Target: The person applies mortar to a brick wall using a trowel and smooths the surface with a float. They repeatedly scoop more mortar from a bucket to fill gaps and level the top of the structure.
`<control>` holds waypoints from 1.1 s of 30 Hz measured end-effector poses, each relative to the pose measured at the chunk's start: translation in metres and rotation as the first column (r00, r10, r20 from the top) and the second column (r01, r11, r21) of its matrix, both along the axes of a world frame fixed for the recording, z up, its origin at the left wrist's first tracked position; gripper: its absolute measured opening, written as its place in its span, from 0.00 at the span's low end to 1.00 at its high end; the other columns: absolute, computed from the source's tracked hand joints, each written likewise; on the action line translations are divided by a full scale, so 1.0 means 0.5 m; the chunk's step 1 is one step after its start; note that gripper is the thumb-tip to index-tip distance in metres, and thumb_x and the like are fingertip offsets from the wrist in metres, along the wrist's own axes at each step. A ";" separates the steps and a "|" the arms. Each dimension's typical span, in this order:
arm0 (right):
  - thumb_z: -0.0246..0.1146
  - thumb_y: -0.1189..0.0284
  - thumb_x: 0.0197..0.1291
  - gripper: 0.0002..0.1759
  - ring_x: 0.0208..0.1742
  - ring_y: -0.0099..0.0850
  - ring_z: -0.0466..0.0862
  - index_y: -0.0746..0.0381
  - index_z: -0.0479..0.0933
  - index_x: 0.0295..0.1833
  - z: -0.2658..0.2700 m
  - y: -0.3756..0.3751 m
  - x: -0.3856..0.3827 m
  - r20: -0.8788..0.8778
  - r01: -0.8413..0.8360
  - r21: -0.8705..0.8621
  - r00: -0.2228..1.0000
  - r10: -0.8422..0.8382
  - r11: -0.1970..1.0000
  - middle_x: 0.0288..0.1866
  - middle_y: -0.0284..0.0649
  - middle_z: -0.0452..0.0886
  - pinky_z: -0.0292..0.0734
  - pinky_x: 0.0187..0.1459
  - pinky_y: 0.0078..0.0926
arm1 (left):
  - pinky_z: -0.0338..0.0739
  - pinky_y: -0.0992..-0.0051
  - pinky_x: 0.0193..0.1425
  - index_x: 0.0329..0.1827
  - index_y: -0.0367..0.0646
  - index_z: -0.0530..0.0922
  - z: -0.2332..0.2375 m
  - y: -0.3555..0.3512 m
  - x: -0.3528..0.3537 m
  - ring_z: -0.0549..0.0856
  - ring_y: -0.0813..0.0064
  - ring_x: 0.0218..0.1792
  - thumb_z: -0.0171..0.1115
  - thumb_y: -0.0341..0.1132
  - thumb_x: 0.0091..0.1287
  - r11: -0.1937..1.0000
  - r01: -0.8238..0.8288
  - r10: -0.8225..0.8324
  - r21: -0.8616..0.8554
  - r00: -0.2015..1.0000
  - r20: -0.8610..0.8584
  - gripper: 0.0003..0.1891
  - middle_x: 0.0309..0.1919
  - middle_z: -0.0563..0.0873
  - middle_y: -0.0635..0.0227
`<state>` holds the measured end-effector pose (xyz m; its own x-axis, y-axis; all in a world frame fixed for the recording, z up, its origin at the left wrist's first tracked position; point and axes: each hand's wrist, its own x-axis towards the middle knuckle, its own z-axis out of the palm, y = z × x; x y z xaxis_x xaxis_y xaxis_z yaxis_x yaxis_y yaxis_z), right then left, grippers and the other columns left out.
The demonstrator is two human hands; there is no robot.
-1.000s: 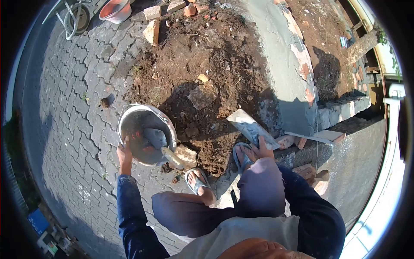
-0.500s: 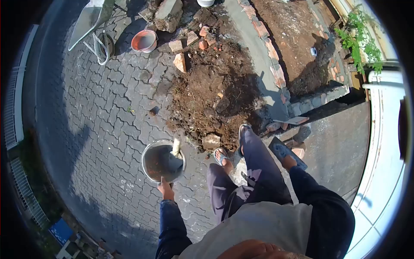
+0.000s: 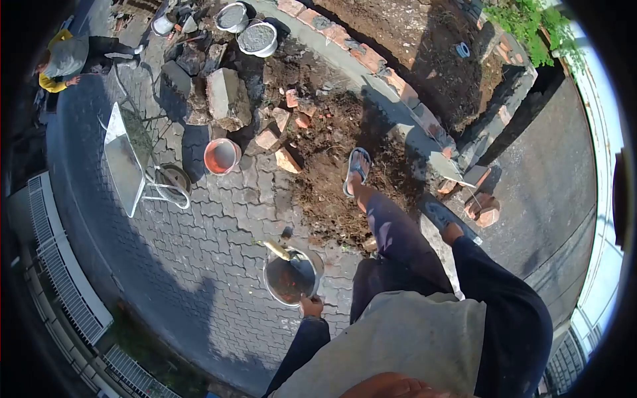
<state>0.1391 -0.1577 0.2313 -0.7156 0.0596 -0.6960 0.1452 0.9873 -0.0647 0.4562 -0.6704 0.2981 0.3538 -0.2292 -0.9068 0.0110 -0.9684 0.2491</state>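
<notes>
My left hand (image 3: 311, 306) is closed on the near rim of a round bucket (image 3: 269, 286) and carries it over the paving. Grey residue coats the inside of the bucket, and a pale tool handle (image 3: 277, 249) leans out over its far rim. On the other side of my body, my right hand (image 3: 452, 233) grips a flat, grey-smeared plastering float (image 3: 435, 212). The float's blade is beside a few broken bricks (image 3: 484, 209) near the corner of the low wall. One sandalled foot (image 3: 359, 169) stands on the dirt heap (image 3: 332, 202).
An orange bucket (image 3: 222, 157) and a wheelbarrow (image 3: 126, 159) stand on the left paving. Concrete chunks (image 3: 229, 99) and two mortar-filled tubs (image 3: 257, 40) lie farther ahead. A low brick wall (image 3: 398, 86) runs along the dirt bed. Another person (image 3: 66, 56) bends at far left.
I have stepped forward, one foot now on the dirt heap. The bucket and float have come along in my hands. The view has turned, bringing in the tubs and the other person.
</notes>
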 end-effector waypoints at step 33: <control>0.54 0.56 0.66 0.26 0.51 0.50 0.81 0.67 0.68 0.57 -1.088 -0.623 -0.870 -0.756 0.173 -0.267 0.573 -0.317 0.948 0.52 0.53 0.79 0.77 0.50 0.45 | 0.65 0.83 0.23 0.50 0.51 0.73 -0.880 -0.667 -1.105 0.74 0.84 0.28 0.54 0.43 0.72 0.534 0.828 -0.846 -0.174 0.518 -0.127 0.10 0.37 0.80 0.77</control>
<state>-0.2958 -0.4693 -0.3126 -0.9572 0.2682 0.1087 0.2022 0.8885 -0.4119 -0.0963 -1.0037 -0.1419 -0.2013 -0.4079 -0.8905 -0.7423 -0.5297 0.4104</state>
